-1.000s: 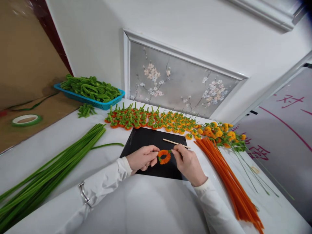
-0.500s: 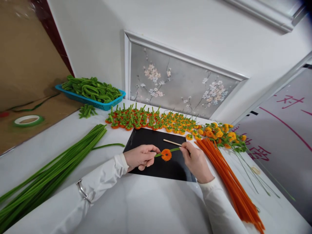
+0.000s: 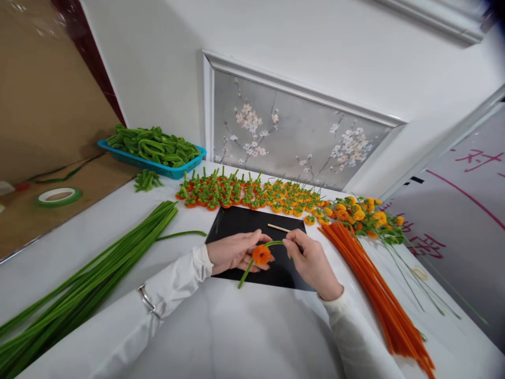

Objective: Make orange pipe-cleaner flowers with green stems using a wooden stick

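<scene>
An orange flower of fuzzy pipe cleaner [image 3: 261, 255] hangs over the black mat [image 3: 242, 223]. A green pipe cleaner [image 3: 245, 275] runs through or behind it, one end slanting down to the lower left. My right hand [image 3: 315, 263] pinches the other end, to the right of the flower. Behind and beside the flower is my left hand [image 3: 232, 251], its fingers stretched out and apart; they may touch the flower. A thin wooden stick [image 3: 278, 228] lies on the mat, partly hidden by my right hand.
Long green pipe cleaners [image 3: 118, 252] lie left, orange ones [image 3: 374, 289] right. Rows of small orange and yellow flower heads [image 3: 252, 192] line the back. A blue tray [image 3: 158, 167] holds green loops; green tape [image 3: 59, 196] lies left. Stemmed flowers [image 3: 366, 216] are at right.
My left fingers have let go of the green pipe cleaner and opened. Its left end now hangs down. My right hand has shifted slightly left with the flower, and the view has moved a little.
</scene>
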Motion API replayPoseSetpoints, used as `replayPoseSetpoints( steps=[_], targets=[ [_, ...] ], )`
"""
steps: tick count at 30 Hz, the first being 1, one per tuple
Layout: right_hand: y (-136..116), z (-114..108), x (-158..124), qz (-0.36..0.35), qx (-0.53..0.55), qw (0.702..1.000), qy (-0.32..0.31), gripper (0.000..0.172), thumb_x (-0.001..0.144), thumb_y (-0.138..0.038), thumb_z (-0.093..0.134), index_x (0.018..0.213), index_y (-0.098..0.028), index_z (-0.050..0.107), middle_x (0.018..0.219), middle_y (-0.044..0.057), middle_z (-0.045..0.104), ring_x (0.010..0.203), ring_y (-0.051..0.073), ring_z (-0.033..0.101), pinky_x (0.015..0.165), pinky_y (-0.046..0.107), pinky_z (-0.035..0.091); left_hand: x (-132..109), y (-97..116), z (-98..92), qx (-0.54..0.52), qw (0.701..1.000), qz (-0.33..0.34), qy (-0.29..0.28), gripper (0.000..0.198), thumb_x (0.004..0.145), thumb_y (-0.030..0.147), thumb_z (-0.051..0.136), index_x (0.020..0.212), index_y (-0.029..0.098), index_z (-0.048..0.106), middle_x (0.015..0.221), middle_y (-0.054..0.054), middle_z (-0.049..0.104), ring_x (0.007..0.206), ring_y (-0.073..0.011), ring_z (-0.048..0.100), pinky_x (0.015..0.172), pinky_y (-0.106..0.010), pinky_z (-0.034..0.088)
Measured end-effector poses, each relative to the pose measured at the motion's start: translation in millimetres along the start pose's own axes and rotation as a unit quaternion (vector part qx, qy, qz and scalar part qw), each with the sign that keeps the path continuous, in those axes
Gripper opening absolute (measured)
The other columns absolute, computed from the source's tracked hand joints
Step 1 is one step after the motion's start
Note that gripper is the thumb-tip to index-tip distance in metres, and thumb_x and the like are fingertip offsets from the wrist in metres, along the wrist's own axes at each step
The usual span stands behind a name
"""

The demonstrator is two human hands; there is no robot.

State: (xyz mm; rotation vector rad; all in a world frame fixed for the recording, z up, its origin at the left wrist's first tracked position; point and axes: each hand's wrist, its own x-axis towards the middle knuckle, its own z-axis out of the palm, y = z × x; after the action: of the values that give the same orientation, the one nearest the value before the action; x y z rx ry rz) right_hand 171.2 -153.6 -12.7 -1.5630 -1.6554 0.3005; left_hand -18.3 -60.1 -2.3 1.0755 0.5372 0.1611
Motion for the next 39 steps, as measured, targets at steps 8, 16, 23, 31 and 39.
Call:
replayPoseSetpoints(
  steps=[8, 16, 23, 31, 39],
  targets=[
    [4, 5, 2, -0.023, -0.022, 0.999, 0.02, 0.014, 0.092, -0.025, 0.041, 0.083, -0.02, 0.05, 0.066, -0.003, 0.054, 0.057, 0.012, 0.05, 0.056, 0.022, 0.039, 1, -9, 9.8, -0.174, 0.981, -0.005, -0.079, 0.032, 0.088, 0.033, 0.051, 0.108, 0.007, 0.057, 0.09, -0.015, 0.062, 0.062, -0.0082, 0.052, 0.051, -0.016, 0.037],
    [1, 5, 2, -0.12, -0.014, 0.992, -0.02, 0.022, 0.092, -0.021, 0.043, 0.105, -0.023, 0.061, 0.095, 0.004, 0.065, 0.088, 0.017, 0.06, 0.08, 0.029, 0.046, 2, -10, 11.6, -0.106, 0.993, 0.029, -0.051, 0.029, 0.081, 0.035, 0.062, 0.088, 0.007, 0.061, 0.077, -0.008, 0.054, 0.049, -0.0017, 0.03, 0.038, -0.015, 0.01],
    [-6, 14, 2, -0.131, 0.012, 0.991, 0.005, 0.02, 0.091, -0.017, 0.041, 0.089, -0.019, 0.061, 0.085, 0.005, 0.061, 0.078, 0.016, 0.058, 0.071, 0.027, 0.048, 3, -11, 15.7, -0.026, 0.998, 0.047, -0.009, 0.035, 0.08, 0.045, 0.059, 0.08, 0.011, 0.051, 0.075, -0.007, 0.058, 0.045, -0.0011, 0.028, 0.037, -0.016, 0.008],
    [-10, 14, -3, -0.123, -0.051, 0.991, -0.008, 0.016, 0.092, -0.018, 0.042, 0.087, -0.02, 0.057, 0.085, 0.005, 0.059, 0.077, 0.015, 0.058, 0.072, 0.026, 0.046, 4, -12, 19.4, 0.101, 0.991, 0.07, 0.044, 0.035, 0.082, 0.052, 0.05, 0.079, 0.017, 0.046, 0.056, 0.004, 0.053, 0.037, -0.0023, 0.022, 0.033, -0.015, 0.011],
    [-12, 11, -6, -0.125, -0.137, 0.982, 0.016, 0.017, 0.093, -0.019, 0.04, 0.089, -0.02, 0.057, 0.087, 0.004, 0.061, 0.076, 0.014, 0.059, 0.069, 0.024, 0.044, 4, -11, 18.7, 0.089, 0.991, 0.087, 0.047, 0.04, 0.076, 0.055, 0.056, 0.081, 0.016, 0.048, 0.056, 0.005, 0.05, 0.037, -0.0015, 0.022, 0.034, -0.015, 0.014]
  ],
)
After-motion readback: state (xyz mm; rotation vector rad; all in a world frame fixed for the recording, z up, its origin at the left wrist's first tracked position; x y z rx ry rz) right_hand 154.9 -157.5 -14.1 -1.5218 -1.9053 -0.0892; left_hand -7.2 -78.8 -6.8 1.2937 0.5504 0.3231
